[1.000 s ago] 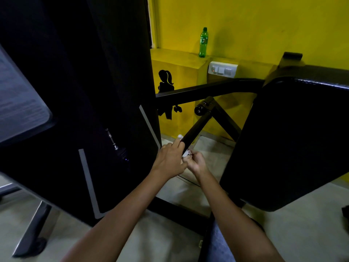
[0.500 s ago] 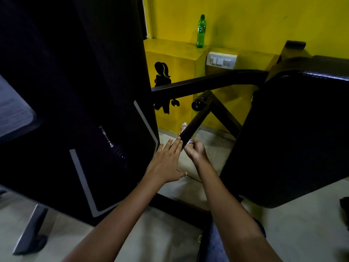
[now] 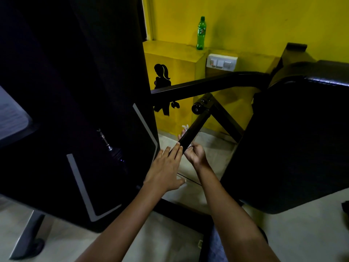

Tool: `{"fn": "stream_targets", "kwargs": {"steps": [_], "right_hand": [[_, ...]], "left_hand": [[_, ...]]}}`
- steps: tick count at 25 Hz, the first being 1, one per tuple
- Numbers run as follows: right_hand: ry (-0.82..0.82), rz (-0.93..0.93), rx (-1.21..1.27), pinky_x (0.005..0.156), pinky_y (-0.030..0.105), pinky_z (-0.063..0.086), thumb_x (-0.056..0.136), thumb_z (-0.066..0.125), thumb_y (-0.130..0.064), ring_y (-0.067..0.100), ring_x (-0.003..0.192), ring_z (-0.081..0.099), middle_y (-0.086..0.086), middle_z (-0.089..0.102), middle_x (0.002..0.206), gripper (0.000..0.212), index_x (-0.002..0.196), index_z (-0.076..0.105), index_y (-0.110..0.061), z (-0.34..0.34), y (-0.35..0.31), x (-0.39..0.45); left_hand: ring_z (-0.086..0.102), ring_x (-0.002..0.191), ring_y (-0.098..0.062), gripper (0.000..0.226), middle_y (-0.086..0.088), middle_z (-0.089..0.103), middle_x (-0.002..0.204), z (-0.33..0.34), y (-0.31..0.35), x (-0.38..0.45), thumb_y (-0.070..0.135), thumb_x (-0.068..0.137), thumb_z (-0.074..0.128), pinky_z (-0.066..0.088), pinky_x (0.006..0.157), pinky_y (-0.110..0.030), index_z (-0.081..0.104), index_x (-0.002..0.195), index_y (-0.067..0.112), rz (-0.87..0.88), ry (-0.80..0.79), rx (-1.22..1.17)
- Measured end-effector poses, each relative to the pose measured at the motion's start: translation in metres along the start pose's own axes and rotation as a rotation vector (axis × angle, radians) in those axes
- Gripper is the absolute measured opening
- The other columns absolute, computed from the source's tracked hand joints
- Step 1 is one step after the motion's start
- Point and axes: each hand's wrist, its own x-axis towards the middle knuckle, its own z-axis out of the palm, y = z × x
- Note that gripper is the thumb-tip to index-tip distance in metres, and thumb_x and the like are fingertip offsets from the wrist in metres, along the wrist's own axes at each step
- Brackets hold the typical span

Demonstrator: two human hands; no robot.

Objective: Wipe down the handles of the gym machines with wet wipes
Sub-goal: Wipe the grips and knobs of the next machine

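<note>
A black handle bar (image 3: 194,127) slants down from a round pivot (image 3: 198,107) toward my hands. My left hand (image 3: 166,167) lies flat with straight fingers, its fingertips touching the bar's lower end. My right hand (image 3: 195,154) sits just right of that end, fingers curled, pinching a white wet wipe (image 3: 189,147) against the bar. Another bit of white wipe (image 3: 185,127) pokes out on the bar's left side higher up. How the wipe runs behind the bar is hidden.
A tall black machine shroud (image 3: 85,110) fills the left. A black padded seat (image 3: 292,138) stands close on the right. A black crossbar (image 3: 207,86) runs above the handle. On the yellow ledge (image 3: 170,47) stands a green bottle (image 3: 201,33), near a white switch plate (image 3: 221,62).
My left hand, which was curled at the handle's end, has opened and slid slightly back, fingers now straight. My right hand stays at the bar's end with the wipe.
</note>
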Motion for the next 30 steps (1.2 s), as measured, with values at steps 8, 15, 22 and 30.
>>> {"fn": "stream_targets", "kwargs": {"steps": [8,15,22,30], "right_hand": [[0.210,0.009,-0.017,0.102,0.020,0.039,0.071,0.055,0.015,0.033,0.077,0.068,0.030,0.066,0.084,0.033,0.104,0.060,0.012,0.011,-0.049,0.033],[0.126,-0.022,0.017,0.090,0.034,0.045,0.084,0.051,0.011,0.037,0.075,0.069,0.028,0.067,0.089,0.015,0.088,0.064,0.018,0.019,-0.044,0.008],[0.431,-0.351,-0.287,0.037,0.014,0.042,0.094,0.030,-0.002,0.008,0.042,0.055,0.011,0.047,0.048,0.028,0.072,0.047,-0.006,0.025,-0.086,0.039],[0.223,-0.683,-1.017,0.056,0.009,0.045,0.098,0.043,-0.039,-0.008,0.061,0.056,-0.013,0.053,0.082,0.018,0.085,0.052,-0.032,0.023,-0.061,0.016]], "left_hand": [[0.027,0.137,-0.023,0.094,-0.005,0.011,0.156,-0.002,-0.004,0.007,0.060,0.082,0.054,0.018,0.115,-0.038,0.010,0.149,0.010,0.017,0.014,-0.109],[0.043,0.115,-0.026,0.067,-0.008,0.032,0.133,0.001,-0.001,0.021,0.055,0.084,0.056,0.032,0.105,-0.035,0.032,0.129,0.012,0.066,0.086,-0.084],[0.020,0.139,-0.026,0.085,-0.009,0.016,0.151,0.013,-0.002,0.027,0.045,0.090,0.051,0.015,0.116,-0.041,0.001,0.149,0.009,-0.001,0.099,-0.021],[0.020,0.139,-0.028,0.087,-0.011,0.014,0.151,0.016,-0.002,0.030,0.046,0.090,0.052,0.017,0.115,-0.042,0.000,0.150,0.011,-0.006,0.075,-0.006]]}}
